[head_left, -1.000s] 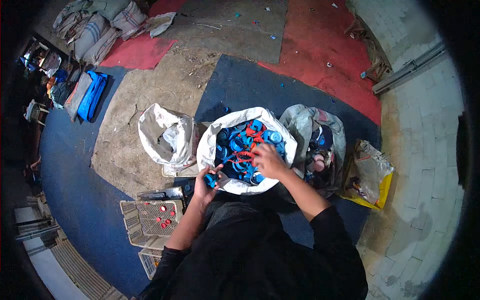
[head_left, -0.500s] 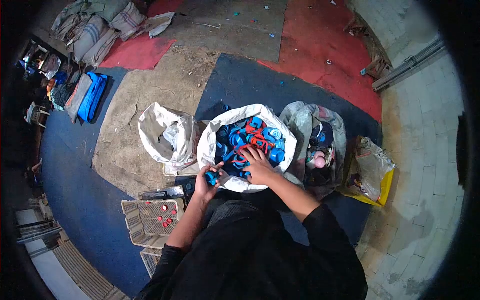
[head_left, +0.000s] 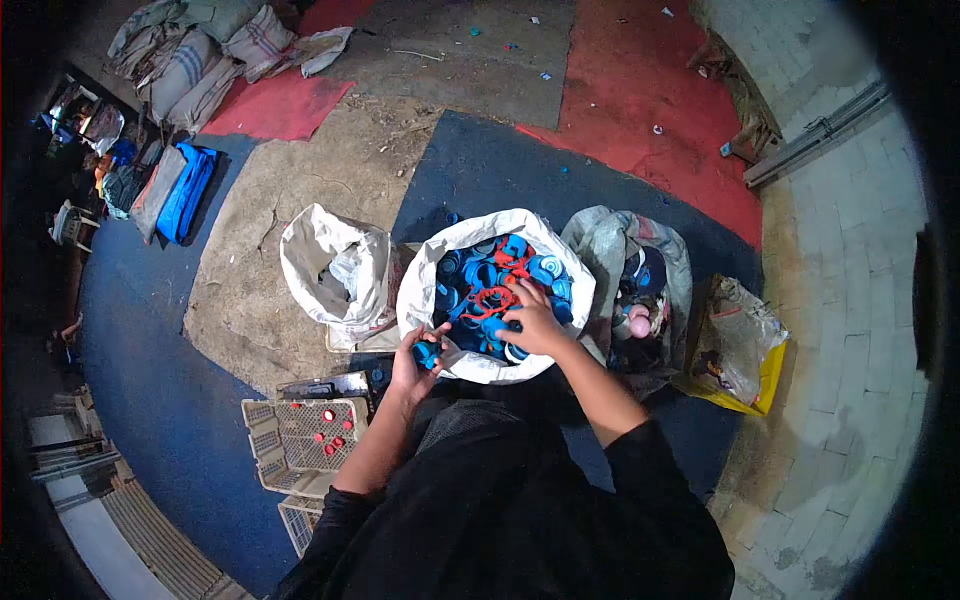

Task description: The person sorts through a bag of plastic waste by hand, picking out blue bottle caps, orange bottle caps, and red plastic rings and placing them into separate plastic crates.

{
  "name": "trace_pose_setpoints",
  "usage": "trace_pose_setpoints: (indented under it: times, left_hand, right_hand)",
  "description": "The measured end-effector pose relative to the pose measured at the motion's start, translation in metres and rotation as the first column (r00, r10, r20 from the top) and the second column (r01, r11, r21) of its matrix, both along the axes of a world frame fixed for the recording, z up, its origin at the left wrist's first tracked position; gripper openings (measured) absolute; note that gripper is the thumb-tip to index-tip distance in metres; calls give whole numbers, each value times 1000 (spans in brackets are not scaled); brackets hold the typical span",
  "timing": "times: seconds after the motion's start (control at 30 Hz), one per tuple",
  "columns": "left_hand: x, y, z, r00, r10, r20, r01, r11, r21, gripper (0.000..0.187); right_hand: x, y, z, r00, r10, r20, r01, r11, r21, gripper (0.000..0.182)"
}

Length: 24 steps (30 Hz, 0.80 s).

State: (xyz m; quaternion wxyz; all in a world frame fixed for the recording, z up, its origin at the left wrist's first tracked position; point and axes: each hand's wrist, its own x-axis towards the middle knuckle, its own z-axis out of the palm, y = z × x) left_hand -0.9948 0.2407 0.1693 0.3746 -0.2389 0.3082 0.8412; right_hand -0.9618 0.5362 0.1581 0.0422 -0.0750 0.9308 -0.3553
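A white woven sack [head_left: 415, 275] in front of me holds many blue plastic caps [head_left: 548, 268] and red plastic pieces [head_left: 492, 300] with ring and strap shapes. At the sack's near left rim, my left hand [head_left: 408, 372] is closed around a blue plastic cap [head_left: 427, 352]. My right hand [head_left: 536, 328] reaches over the near right side of the sack, palm down, its fingers apart and bent among the pieces. Its fingertips touch the blue and red pieces, and part of what lies beneath them is hidden.
A second white sack [head_left: 300, 262] stands on the left, and a grey sack [head_left: 677, 265] with mixed items including a pink ball-like thing [head_left: 639, 322] on the right. Beyond it lies a yellow-edged bag [head_left: 772, 375]. A beige crate [head_left: 262, 440] holds several red caps. A block wall [head_left: 850, 330] bounds the right.
My right hand has shifted right over the pieces, and its fingers have gone from flatter to more bent. Some pieces beneath have moved. My left hand stays put with the blue cap.
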Motion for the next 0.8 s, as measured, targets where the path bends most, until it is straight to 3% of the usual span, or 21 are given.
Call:
trace_pose_setpoints:
  times: [0.07, 0.17, 0.2, 0.3, 0.33, 0.37, 0.4, 0.43, 0.47, 0.6, 0.67, 0.7, 0.73, 0.8]
  left_hand:
    - [0, 1, 5, 1000, 7, -2, -7, 1000, 17, 33]
    - [1, 5, 6, 999, 37, 36, -41, 994, 98, 33]
    - [0, 9, 11, 998, 44, 43, -49, 992, 119, 33]
    - [-1, 20, 22, 997, 61, 54, -70, 982, 178, 34]
    - [-2, 23, 23, 997, 64, 49, -72, 978, 195, 34]
    - [-3, 24, 24, 997, 67, 46, -76, 974, 212, 34]
    - [-4, 24, 19, 997, 62, 42, -69, 979, 190, 34]
    - [-5, 24, 14, 997, 64, 47, -72, 975, 209, 33]
    - [-6, 24, 13, 997, 63, 53, -73, 971, 229, 33]
    - [-8, 26, 8, 995, 77, 60, -90, 963, 254, 33]
    - [-9, 30, 9, 993, 93, 66, -108, 959, 264, 33]
    - [-9, 36, 12, 992, 106, 71, -121, 956, 266, 33]
    - [-10, 41, 16, 990, 120, 76, -136, 954, 267, 33]
    - [-11, 52, 28, 985, 142, 101, -166, 942, 291, 33]
  right_hand:
    - [2, 9, -6, 993, -118, -26, 107, 958, -264, 29]
    - [8, 17, -3, 835, -155, 529, 476, 685, -552, 29]
    - [17, 4, 20, 813, -99, 574, 578, 249, -777, 32]
    - [26, -10, 44, 829, 23, 558, 558, -81, -826, 32]
    - [26, -16, 44, 810, -66, 582, 583, -5, -812, 30]
    - [27, -18, 42, 859, -253, 446, 510, 325, -796, 32]
    - [28, -18, 36, 895, -373, 246, 438, 622, -649, 33]
    - [28, -19, 32, 913, -407, 14, 379, 837, -394, 35]
    - [26, -21, 31, 888, -434, -154, 356, 859, -367, 40]
    - [30, -23, 34, 860, -507, -52, 431, 779, -456, 34]
    - [30, -24, 39, 827, -444, 346, 531, 410, -742, 33]
    - [30, -26, 41, 793, -331, 512, 586, 180, -790, 32]
    - [32, -28, 40, 839, -206, 503, 515, 5, -857, 38]
    - [30, -36, 46, 865, -257, 431, 473, 131, -871, 40]
